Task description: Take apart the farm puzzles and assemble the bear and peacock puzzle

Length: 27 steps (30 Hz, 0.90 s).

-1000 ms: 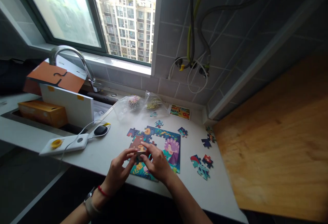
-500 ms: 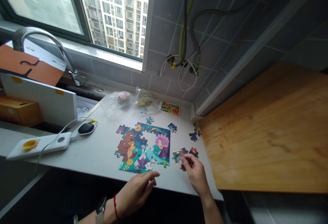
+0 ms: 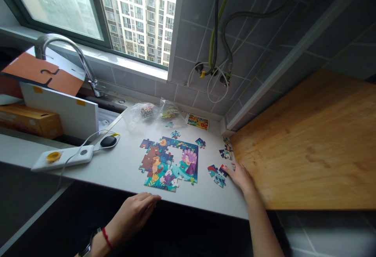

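A partly assembled jigsaw puzzle (image 3: pixel 169 163) lies on the white counter (image 3: pixel 123 171), showing a peacock, a rabbit and a bear, with a gap in its top middle. My right hand (image 3: pixel 241 178) rests on the counter at the right, fingertips just beside a small heap of loose puzzle pieces (image 3: pixel 217 174), and holds nothing. My left hand (image 3: pixel 133 214) sits at the counter's front edge below the puzzle, also holding nothing. More loose pieces (image 3: pixel 226 148) lie near the far right wall, and single ones (image 3: pixel 200 142) lie above the puzzle.
A picture card (image 3: pixel 197 122) and plastic bags (image 3: pixel 158 111) lie at the back. A wooden board (image 3: pixel 305 143) lies to the right. On the left are a white power strip (image 3: pixel 63 157), a black earbud case (image 3: pixel 108 142), a white panel, a faucet and an orange box.
My right hand has let go of the piece it held and moved right, and the loose heap now holds it. My left hand has drawn back to the counter's front edge. The view shifted slightly.
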{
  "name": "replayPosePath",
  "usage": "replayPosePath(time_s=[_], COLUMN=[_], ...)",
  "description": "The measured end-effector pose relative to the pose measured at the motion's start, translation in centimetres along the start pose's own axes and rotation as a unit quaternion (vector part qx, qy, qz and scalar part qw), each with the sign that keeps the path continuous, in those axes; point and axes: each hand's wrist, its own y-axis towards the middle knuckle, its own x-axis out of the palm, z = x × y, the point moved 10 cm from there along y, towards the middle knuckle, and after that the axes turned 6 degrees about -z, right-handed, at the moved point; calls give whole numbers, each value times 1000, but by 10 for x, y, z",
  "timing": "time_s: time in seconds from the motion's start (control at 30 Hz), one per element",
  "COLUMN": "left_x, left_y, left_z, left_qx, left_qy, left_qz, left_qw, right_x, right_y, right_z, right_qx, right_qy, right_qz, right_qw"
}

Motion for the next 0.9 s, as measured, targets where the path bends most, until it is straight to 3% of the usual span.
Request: replayPosePath(time_s=[0.27,0.43,0.57,0.73,0.9], left_x=[-14,-22,-33,-45,-53], left_y=[-7,-8,-15,-15,3], left_z=[15,30,22,0,-19], left_qx=[27,40,26,-4,-12], left_qy=[6,-2,-13,-23,-30], left_qz=[23,35,55,42,34], left_qw=[999,999,998,999,999], right_x=[6,4,2,18,77], right_y=[-13,-15,-21,-31,-68], right_z=[-2,-2,-11,-57,-132], right_qx=[-30,2,2,-42,-87], right_qy=[-75,-30,40,150,234], right_qz=[-22,1,24,-6,-119], right_qw=[996,1000,999,988,961])
